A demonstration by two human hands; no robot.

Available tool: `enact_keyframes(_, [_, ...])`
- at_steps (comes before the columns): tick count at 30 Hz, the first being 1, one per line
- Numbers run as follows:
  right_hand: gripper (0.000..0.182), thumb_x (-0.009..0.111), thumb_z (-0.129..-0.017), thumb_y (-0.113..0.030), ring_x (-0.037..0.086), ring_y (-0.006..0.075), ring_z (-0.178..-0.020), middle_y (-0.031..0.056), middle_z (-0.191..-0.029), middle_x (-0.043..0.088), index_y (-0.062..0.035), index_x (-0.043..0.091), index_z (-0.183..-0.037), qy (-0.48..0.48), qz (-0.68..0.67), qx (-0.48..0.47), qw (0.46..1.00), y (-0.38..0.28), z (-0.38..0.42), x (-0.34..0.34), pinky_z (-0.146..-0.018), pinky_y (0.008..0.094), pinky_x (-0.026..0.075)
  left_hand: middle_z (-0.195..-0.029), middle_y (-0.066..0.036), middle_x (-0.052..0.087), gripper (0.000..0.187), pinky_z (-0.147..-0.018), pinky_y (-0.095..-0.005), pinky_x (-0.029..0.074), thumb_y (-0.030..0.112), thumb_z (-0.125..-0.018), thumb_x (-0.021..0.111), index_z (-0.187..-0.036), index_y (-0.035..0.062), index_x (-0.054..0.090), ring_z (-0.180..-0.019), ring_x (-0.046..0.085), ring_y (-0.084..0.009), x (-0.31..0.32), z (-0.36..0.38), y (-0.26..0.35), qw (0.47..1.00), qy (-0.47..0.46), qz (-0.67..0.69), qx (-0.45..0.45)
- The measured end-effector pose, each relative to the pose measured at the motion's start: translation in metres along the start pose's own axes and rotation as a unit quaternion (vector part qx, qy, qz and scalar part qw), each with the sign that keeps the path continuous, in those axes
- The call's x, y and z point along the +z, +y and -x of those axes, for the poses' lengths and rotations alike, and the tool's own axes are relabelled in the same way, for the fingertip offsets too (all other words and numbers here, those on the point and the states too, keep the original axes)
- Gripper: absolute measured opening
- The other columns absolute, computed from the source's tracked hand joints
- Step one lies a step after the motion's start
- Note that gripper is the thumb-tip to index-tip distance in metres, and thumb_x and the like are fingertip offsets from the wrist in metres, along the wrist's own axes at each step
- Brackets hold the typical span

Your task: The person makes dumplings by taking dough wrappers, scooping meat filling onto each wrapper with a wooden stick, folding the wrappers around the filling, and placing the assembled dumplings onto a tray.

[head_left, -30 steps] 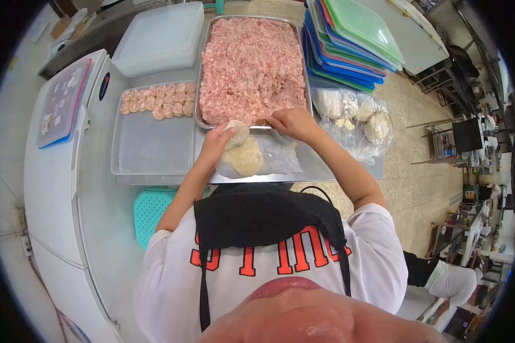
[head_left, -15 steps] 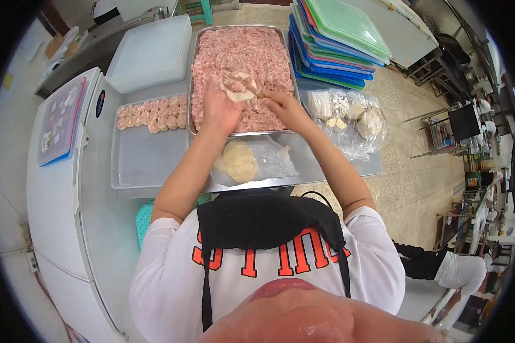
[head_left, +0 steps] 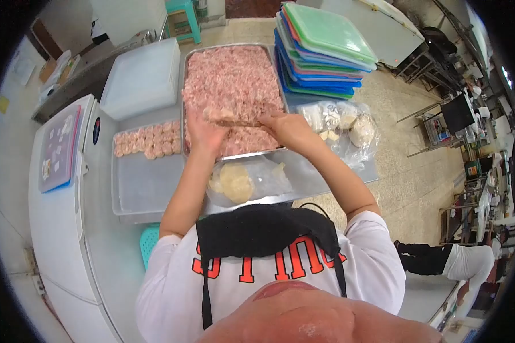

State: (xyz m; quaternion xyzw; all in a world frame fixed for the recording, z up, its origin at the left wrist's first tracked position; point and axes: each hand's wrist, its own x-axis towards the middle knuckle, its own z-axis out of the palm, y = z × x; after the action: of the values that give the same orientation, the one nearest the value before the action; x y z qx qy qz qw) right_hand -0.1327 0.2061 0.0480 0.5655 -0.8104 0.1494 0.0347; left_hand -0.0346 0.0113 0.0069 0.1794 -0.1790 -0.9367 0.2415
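A deep metal tray full of ground meat lies before me. Over its near part, my left hand is curled round a wrapper with meat filling, partly hidden by the fingers. My right hand grips a flat, brown spreading stick, whose far end reaches the filling by my left hand. Round pale dough wrappers lie on clear plastic just below the tray. To the left, rows of filled dumplings sit in a shallow translucent tray.
Translucent containers are stacked at the back left, and coloured lids form a tall pile at the back right. Plastic bags of wrappers lie right of the meat. A white freezer stands left; a person's leg shows far right.
My view has tilted, so the table appears lower. My left hand has closed more round the wrapper, and the stick in my right hand now lies level across the meat.
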Motion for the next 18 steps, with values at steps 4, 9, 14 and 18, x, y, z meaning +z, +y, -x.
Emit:
enact_keyframes(4, [0.019, 0.053, -0.088, -0.016, 0.066, 0.0327, -0.079, 0.0143, -0.083, 0.063, -0.0059, 0.061, -0.101, 0.025, 0.02, -0.024, 0.999, -0.019, 0.001, -0.011, -0.062, 0.045, 0.052, -0.135, -0.019, 0.044, 0.064, -0.102, -0.0598, 0.036, 0.056, -0.092, 0.046, -0.127, 0.0019, 0.044, -0.125, 0.043, -0.0389, -0.004, -0.01, 0.005, 0.999, 0.053, 0.004, -0.002])
enact_keyframes(9, [0.028, 0.055, -0.094, -0.021, 0.062, 0.0374, -0.091, 0.0182, -0.097, 0.065, -0.0023, 0.061, -0.113, 0.035, -0.179, -0.024, 0.983, 0.0, -0.011, 0.004, -0.076, 0.0439, 0.05, -0.117, -0.017, 0.055, 0.053, -0.097, -0.0523, 0.044, 0.049, -0.092, 0.051, -0.111, -0.0004, 0.048, -0.105, 0.056, -0.0329, -0.009, -0.013, 0.023, 0.998, 0.025, 0.047, -0.022])
enact_keyframes(14, [0.034, 0.05, -0.098, -0.027, 0.064, 0.0352, -0.095, 0.0204, -0.102, 0.066, 0.0, 0.06, -0.117, -0.046, -0.277, 0.083, 0.956, 0.012, -0.009, -0.003, -0.084, 0.0383, 0.048, -0.121, -0.014, 0.053, 0.06, -0.101, -0.0439, 0.044, 0.015, -0.084, 0.069, -0.135, 0.0047, 0.039, -0.108, 0.056, -0.0269, -0.01, 0.004, 0.034, 0.925, -0.182, -0.332, 0.013])
enact_keyframes(18, [0.034, 0.051, -0.098, -0.027, 0.064, 0.0345, -0.095, 0.0199, -0.103, 0.067, 0.0, 0.062, -0.116, -0.087, -0.277, 0.042, 0.956, 0.005, -0.003, -0.026, -0.085, 0.0383, 0.048, -0.12, -0.01, 0.056, 0.069, -0.097, -0.0354, 0.045, 0.006, -0.074, 0.076, -0.135, 0.0086, 0.044, -0.104, 0.058, -0.0211, -0.001, 0.0, 0.041, 0.697, -0.227, -0.605, 0.312])
